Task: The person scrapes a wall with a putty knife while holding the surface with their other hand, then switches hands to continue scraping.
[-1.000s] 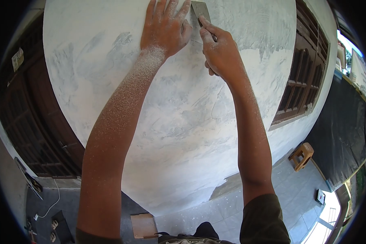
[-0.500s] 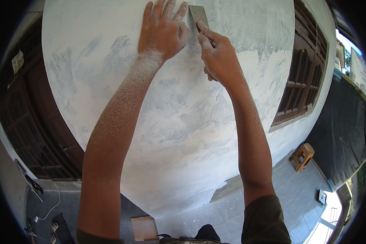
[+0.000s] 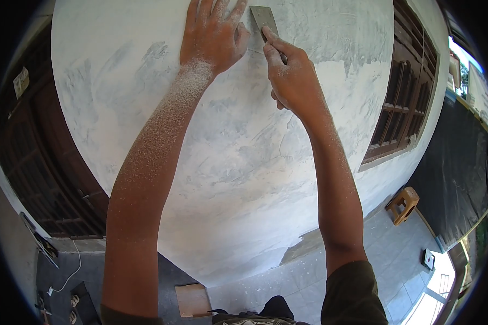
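- Plastered wall: white and grey skim coat, both arms raised against it.
- Left hand: fingers spread, palm flat on wall, dusted white; sits slightly higher than before.
- Right hand: fingers clamped around the handle, forefinger extended along it.
- Putty knife: blade against the wall just beside left hand; shifted upward.

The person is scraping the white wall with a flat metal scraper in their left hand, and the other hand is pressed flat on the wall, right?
Not quite. The head view shows the scraper in the right hand, not the left. The left hand is the one pressed flat on the white wall, just beside the blade.
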{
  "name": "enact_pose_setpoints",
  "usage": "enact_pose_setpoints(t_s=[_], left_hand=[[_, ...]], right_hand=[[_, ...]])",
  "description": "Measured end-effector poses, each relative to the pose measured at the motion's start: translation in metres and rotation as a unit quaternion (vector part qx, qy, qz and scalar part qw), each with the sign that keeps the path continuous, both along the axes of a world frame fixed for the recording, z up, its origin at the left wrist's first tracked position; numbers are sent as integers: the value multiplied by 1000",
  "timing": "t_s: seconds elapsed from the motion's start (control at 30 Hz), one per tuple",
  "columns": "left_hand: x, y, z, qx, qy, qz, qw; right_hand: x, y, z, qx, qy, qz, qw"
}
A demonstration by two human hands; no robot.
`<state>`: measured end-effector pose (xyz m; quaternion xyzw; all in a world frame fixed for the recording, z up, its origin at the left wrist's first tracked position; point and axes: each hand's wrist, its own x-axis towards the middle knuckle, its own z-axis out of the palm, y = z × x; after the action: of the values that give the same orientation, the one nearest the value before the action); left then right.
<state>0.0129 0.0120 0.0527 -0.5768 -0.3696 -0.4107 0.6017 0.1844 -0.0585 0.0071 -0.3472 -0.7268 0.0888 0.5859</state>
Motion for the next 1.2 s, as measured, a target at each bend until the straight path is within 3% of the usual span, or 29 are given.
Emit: enact_pose_setpoints(t_s=[0.77, 1.0, 1.2], left_hand=[[-2, 1, 1, 8, 7, -31, 999], [0, -2, -1, 2, 1, -7, 1000], [0, 1, 0, 0, -3, 26, 1000]], right_hand=[[-2, 4, 9, 20, -2, 0, 1000], [-3, 8, 1, 58, -3, -5, 998], [-3, 0, 15, 24, 13, 21, 999]])
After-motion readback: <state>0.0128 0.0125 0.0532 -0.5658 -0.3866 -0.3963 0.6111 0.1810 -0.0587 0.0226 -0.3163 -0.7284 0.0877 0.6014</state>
